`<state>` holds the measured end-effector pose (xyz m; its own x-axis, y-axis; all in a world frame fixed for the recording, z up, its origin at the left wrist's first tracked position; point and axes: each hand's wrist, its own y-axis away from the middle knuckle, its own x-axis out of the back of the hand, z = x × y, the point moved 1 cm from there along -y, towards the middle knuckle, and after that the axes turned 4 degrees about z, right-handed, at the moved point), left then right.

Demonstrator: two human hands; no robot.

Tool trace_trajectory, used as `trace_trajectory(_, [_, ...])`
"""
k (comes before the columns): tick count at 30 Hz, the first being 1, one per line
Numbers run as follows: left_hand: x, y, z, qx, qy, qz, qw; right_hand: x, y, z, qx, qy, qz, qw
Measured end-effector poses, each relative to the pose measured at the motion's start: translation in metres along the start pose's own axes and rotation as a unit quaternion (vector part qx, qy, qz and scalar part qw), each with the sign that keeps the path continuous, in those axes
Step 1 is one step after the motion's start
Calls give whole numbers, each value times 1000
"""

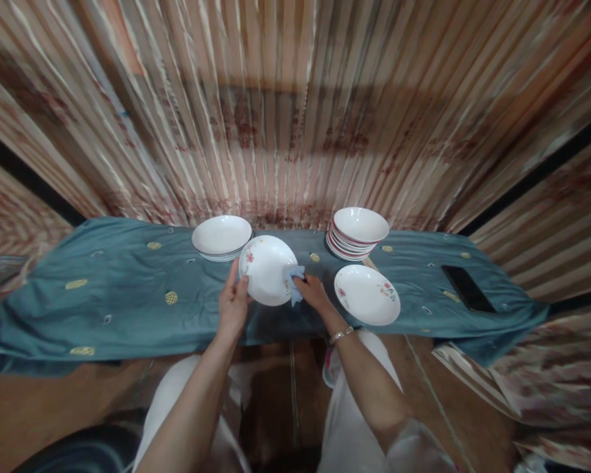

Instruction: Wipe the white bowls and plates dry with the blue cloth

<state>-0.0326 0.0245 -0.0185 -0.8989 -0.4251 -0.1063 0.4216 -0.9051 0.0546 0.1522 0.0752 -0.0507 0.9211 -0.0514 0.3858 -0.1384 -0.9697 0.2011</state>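
Observation:
My left hand grips the left edge of a white plate with a floral print, thumb on top and fingers underneath. The plate is held up and tilted toward me above the table's front edge. In my right hand is a bunched light-blue cloth, pressed against the plate's right side. Just right of that hand, another flowered plate lies on the table. Behind the held plate to the left sits a short stack of white dishes.
A taller stack of red-rimmed bowls stands at the back right. Farther right lies a black phone. A teal patterned cloth covers the narrow table. Pleated curtains hang close behind it and at both sides.

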Motion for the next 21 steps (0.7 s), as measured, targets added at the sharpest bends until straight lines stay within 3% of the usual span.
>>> trace_trajectory(4, [1,-3,1,-24,13,3,1000,-13,16,3,-58,-98,-70,991])
trace_trajectory(10, [-8,-2,1,-41,34,-14,998,-22,37,-4,-122,-242,-141,952])
trace_trajectory(14, [-22,7,6,-48,62,-53,995,-4,37,-7,-138,-303,-91,939])
trace_trajectory(21, [-53,34,-4,-24,57,-133,989,71,54,11,-98,-213,29,972])
